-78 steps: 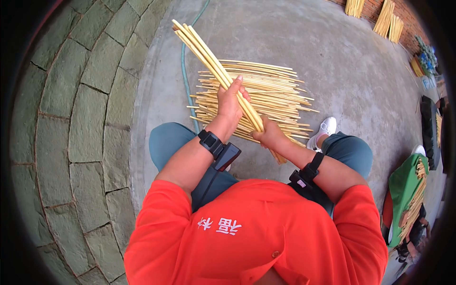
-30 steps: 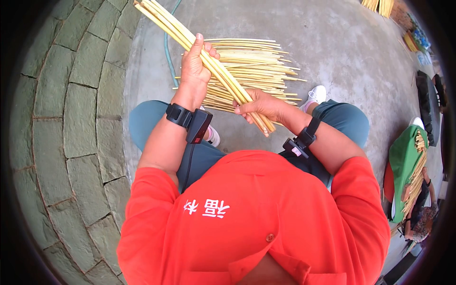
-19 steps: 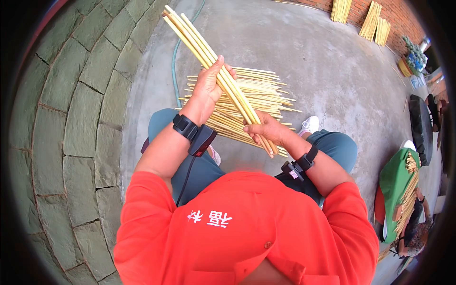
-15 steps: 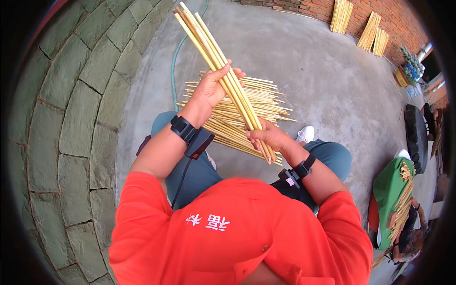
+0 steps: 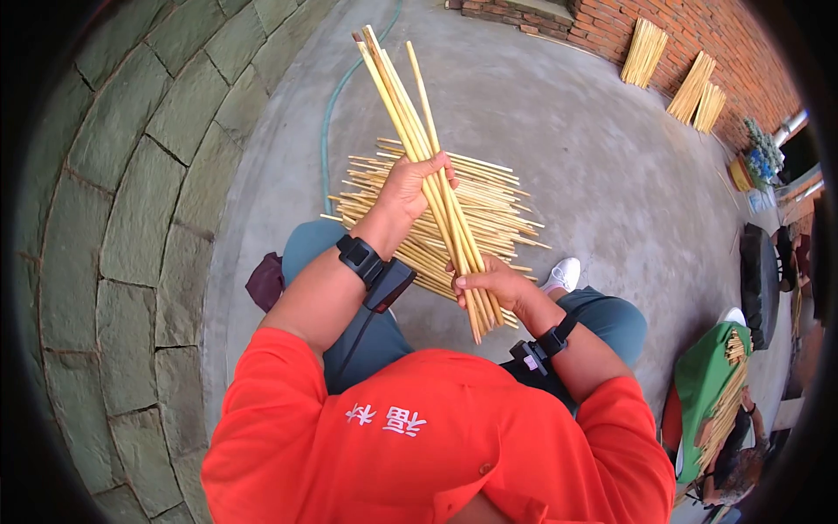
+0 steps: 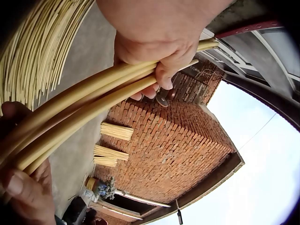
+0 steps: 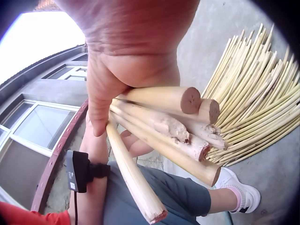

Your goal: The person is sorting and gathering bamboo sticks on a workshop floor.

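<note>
A bundle of several long, pale yellow peeled sticks (image 5: 447, 214) is held slantwise over the lap. My left hand (image 5: 410, 185) grips it near the middle, thumb across the top. Lower down, my right hand (image 5: 496, 285) grips the near end. One stick (image 5: 422, 92) splays away from the others at the far end. In the right wrist view the cut ends (image 7: 190, 99) poke out below the right hand (image 7: 131, 65), some ragged, some clean. On the ground beyond the hands lies a loose pile of similar sticks (image 5: 515, 229), partly hidden by the bundle and hands.
A green hose (image 5: 326, 140) runs along the concrete left of the pile. Stick bundles (image 5: 644, 54) lean on the brick wall (image 5: 602, 26). At right, another person sits by a green cloth (image 5: 698, 371) bearing sticks. A dark purple thing (image 5: 265, 281) lies beside the left knee.
The bundle has turned more upright, and one stick has fanned out from its far end. Both hands keep hold of it. The head view has shifted, showing more brick wall.
</note>
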Demonstrator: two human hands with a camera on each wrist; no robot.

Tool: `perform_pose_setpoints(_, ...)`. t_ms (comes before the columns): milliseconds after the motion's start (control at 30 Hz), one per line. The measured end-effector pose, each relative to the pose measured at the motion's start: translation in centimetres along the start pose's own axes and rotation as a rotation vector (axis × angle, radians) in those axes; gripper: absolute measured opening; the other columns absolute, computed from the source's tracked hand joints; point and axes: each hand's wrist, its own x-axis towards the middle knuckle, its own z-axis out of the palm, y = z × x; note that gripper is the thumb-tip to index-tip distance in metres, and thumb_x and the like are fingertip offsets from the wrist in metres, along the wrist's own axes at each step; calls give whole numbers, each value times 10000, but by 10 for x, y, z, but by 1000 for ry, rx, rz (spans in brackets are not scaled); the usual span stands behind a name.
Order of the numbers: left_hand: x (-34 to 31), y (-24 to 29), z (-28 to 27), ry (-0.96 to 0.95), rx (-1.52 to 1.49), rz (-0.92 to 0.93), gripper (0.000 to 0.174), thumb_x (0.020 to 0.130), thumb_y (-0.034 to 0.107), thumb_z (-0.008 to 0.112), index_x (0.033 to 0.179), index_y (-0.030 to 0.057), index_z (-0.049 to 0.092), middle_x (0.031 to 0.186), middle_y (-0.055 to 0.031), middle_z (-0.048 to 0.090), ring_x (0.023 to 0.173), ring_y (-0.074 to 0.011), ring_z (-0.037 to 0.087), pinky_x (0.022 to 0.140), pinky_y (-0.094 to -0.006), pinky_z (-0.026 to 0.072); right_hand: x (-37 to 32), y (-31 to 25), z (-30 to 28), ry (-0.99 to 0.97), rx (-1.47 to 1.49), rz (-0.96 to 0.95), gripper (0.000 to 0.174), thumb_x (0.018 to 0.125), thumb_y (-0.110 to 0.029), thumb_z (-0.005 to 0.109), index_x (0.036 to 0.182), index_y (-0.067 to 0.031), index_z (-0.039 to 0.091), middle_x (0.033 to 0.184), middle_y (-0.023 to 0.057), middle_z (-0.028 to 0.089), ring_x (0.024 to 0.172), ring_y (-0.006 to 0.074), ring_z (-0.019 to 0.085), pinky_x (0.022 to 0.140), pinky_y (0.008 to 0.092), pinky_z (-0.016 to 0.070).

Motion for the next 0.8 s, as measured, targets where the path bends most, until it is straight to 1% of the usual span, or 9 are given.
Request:
perform_pose_setpoints(133, -3, 1, -3, 75, 68, 58, 136, 795, 93, 623, 840, -8, 545, 688, -90, 556, 629, -204, 564, 597, -301, 499, 3, -1, 12, 83, -85, -69, 461, 736, -117, 678, 1110, -20, 428, 773, 64, 570, 636, 172, 598, 598, 272, 498)
perform_pose_setpoints(267, -3, -3, -16, 134, 99, 159, 131, 790, 83, 627, 848, 4, 540, 695, -84, 559, 629, -190, 569, 596, -300, 504, 16, 10, 14, 290, -838, -685, 551, 729, -75, 682, 1188, -30, 380, 878, 75, 549, 643, 124, 556, 576, 233, 484)
perform_pose_setpoints(333, -7, -2, -12, 147, 88, 171, 132, 798, 92, 622, 867, 23, 533, 718, -83, 563, 655, -194, 574, 620, -310, 512, 12, 6, 16, 246, -416, -188, 507, 742, -48, 660, 1171, -34, 391, 837, 85, 570, 653, 137, 588, 577, 240, 500)
perform_pose_setpoints(367, -7, 1, -10, 134, 76, 143, 132, 798, 92, 622, 867, 23, 533, 718, -83, 563, 655, -194, 574, 620, -310, 512, 10, 3, 14, 277, -405, -179, 507, 742, -48, 660, 1171, -34, 391, 837, 85, 570, 653, 137, 588, 577, 240, 500)
perform_pose_setpoints(433, -9, 9, -9, 92, 56, 105, 127, 813, 107, 610, 879, 38, 526, 749, -85, 571, 696, -198, 580, 662, -326, 517, 7, -5, 16, 77, -179, -76, 439, 753, -30, 641, 1128, -32, 414, 772, 88, 588, 621, 145, 608, 558, 255, 516)
perform_pose_setpoints(533, -8, 13, -12, 21, 0, 98, 117, 822, 114, 601, 873, 39, 528, 765, -88, 576, 731, -203, 582, 695, -338, 514, 3, -9, 16, 66, -41, -42, 263, 772, -53, 628, 990, -43, 480, 694, 57, 576, 527, 114, 575, 494, 235, 500)
perform_pose_setpoints(667, -4, 11, -9, -29, -42, 129, 161, 824, 157, 603, 864, 12, 547, 755, -122, 583, 719, -251, 600, 687, -372, 524, -1, -13, 19, 52, -16, -32, 179, 780, -78, 631, 907, -48, 509, 638, 29, 546, 486, 88, 530, 452, 212, 460)
perform_pose_setpoints(733, 3, 1, -2, -71, -25, 81, 208, 820, 179, 612, 909, 5, 540, 797, -138, 597, 769, -270, 607, 727, -388, 515, -15, -25, 28, 166, -123, -46, 145, 778, -90, 639, 849, -46, 521, 598, 9, 516, 457, 73, 491, 417, 203, 422)
perform_pose_setpoints(800, -5, 13, -3, -161, 9, 123, 389, 836, 252, 586, 1113, 12, 454, 969, -182, 575, 956, -297, 556, 843, -422, 460, -29, -50, 36, 243, -187, -83, 144, 776, -83, 640, 840, -34, 521, 600, 14, 520, 449, 73, 492, 399, 204, 413)
